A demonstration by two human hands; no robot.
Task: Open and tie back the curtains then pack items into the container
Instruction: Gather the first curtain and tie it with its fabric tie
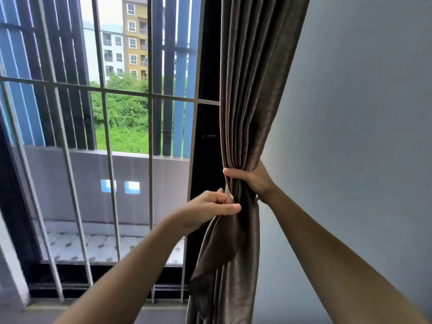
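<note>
Curtain [245, 90]: brown, satiny cloth with a faint sheen, in long vertical pleats, hanging at the right edge of the window against a plain pale wall [350, 113]. Two bare forearms reach up into it from below

- Left hand [210, 206]: fingers curled in, thumb laid flat over the forefinger, pinching the top of a loose flap [222, 249] of the same brown cloth where it meets the bundle. Flap droops limp and creased; cannot tell if it is a separate band or part of the drape
- Right hand [252, 178]: comes from the wall side and grips the pleats into a narrow waist, thumb across the front, fingers hidden behind the cloth
- Above the grip the pleats fan out and lean right; below, they fall straight

Behind: slim grey metal bars [107, 136] in a grid over the glass, dark frame. Then a smooth grey balcony parapet [93, 174] and patterned floor tiles. Beyond, tall dark and blue slats [180, 66], dense green shrubs [121, 118], blocky yellow and white apartment buildings [135, 43]
</note>
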